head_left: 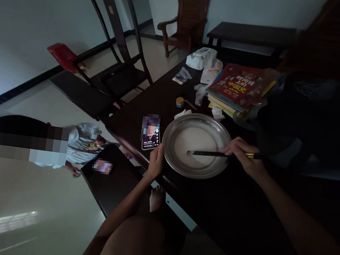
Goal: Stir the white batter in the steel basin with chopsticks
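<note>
A wide metal basin (170, 161) with milky white liquid (197, 141) in it rests on the dark table. My left hand (155, 162) grips its left rim, fingers partly hidden. Over the right rim, my right hand (243, 153) is closed around black chopsticks (210, 153) with a gold band. Their tips dip into the liquid near the middle of the basin. Just left of the basin lies a phone (150, 133) with its screen lit.
A stack of books (241, 86) stands behind the basin, near plastic bags (200, 58), a small jar (180, 102) and crumpled tissue (218, 113). Another person (83, 145) is at the left, by a low bench (112, 187) holding a second phone. A tall chair (119, 33) stands beyond.
</note>
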The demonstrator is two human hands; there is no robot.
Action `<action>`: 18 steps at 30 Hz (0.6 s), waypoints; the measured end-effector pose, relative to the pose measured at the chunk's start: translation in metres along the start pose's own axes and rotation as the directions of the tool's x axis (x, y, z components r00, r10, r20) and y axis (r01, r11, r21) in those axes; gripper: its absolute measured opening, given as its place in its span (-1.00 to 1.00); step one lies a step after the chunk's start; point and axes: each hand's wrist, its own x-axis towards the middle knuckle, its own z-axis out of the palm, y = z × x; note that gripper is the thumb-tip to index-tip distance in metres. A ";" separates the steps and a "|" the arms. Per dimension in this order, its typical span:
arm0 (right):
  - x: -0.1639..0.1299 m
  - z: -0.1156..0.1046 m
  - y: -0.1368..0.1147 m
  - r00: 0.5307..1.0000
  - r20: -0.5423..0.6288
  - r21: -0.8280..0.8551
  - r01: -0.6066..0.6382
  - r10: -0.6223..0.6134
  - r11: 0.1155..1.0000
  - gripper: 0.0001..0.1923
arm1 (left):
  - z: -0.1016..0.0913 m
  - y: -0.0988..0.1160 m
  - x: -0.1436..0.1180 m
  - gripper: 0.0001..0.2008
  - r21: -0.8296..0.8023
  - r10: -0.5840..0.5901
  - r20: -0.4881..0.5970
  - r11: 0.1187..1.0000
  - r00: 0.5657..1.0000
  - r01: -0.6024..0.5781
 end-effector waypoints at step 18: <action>0.000 0.000 0.000 0.999 0.000 0.021 -0.036 0.036 0.999 -0.65 | 0.000 0.000 -0.001 -0.37 -0.001 0.003 0.007 1.000 1.000 -0.003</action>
